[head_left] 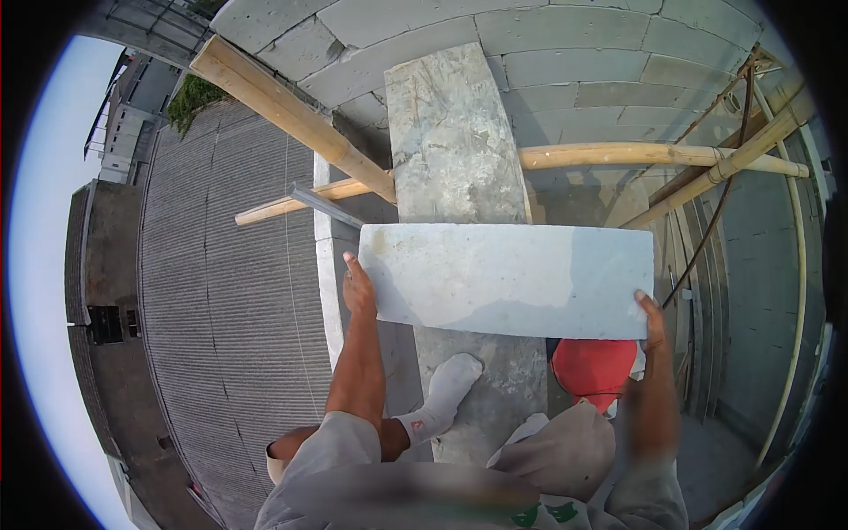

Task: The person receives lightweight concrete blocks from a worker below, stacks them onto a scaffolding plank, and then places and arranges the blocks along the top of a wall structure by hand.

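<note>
A long, pale grey aerated concrete block [508, 278] is held level in front of me, one end in each hand. My left hand [358, 284] grips its left end, with the thumb up along the edge. At the right end, my right hand [652, 318] is closed on the lower corner, thumb on the face. Fingers beneath and behind the block are partly hidden. Under it runs a worn, mortar-stained plank [455, 141], and one foot in a white sock [452, 382] rests on its near part.
Bamboo poles [618, 157] cross beneath the plank, and a thick timber [291, 115] slants at upper left. A block wall [583, 62] rises ahead. Left, beyond a low wall edge [327, 256], lies a corrugated roof [230, 256]. Something red and round [594, 367] sits below right.
</note>
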`<state>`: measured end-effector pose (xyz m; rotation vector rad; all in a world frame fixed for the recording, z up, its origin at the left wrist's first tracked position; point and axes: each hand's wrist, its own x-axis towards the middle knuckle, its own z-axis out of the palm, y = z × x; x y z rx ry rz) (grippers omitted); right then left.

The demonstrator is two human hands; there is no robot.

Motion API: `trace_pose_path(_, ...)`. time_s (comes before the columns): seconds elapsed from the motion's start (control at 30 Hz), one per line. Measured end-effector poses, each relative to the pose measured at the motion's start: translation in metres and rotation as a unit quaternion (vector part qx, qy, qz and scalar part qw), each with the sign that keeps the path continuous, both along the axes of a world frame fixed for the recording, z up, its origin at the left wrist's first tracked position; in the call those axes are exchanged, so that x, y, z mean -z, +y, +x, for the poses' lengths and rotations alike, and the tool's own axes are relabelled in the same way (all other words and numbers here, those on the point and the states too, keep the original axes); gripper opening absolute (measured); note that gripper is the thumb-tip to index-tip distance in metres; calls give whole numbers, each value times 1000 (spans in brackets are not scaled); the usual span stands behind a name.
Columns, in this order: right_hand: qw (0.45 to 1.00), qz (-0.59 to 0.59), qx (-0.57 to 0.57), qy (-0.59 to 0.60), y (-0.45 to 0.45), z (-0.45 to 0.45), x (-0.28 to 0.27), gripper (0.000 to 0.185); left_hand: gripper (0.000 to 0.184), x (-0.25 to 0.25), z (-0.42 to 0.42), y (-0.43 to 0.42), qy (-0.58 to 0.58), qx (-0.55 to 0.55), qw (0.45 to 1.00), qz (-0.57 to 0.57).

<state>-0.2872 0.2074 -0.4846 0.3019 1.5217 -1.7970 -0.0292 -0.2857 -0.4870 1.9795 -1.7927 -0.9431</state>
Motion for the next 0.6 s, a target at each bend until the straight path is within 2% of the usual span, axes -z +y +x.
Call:
trace_pose_path(0.1, 999, 13, -36, -35, -41, -24, 9, 63, 92, 1, 4, -31, -14, 21, 999, 37)
trace_pose_path(0.13, 998, 19, -41, -37, -54, -34, 11, 63, 94, -20, -9, -23, 22, -6, 999, 47)
trace_pose_path(0.17, 998, 25, -45, -39, -67, -44, 13, 63, 94, -13, -11, -32, 40, -11, 998, 43)
trace_pose_path(0.37, 996, 18, -79, 26, -120, -104, 58, 63, 91, -9, -20, -61, 101, 24, 994, 46)
trace_pose_path(0.4, 995, 17, -97, 20, -125, -114, 53, 63, 89, 4, -14, -73, 60, 16, 996, 62)
trace_pose_path(0.5, 991, 0, -132, -10, -133, -137, 53, 64, 90, 10, -13, -70, 80, 5, 997, 21)
trace_pose_path(0.6, 991, 13, -130, 6, -137, -143, 58, 65, 92, 17, -8, -73, 25, -3, 999, 26)
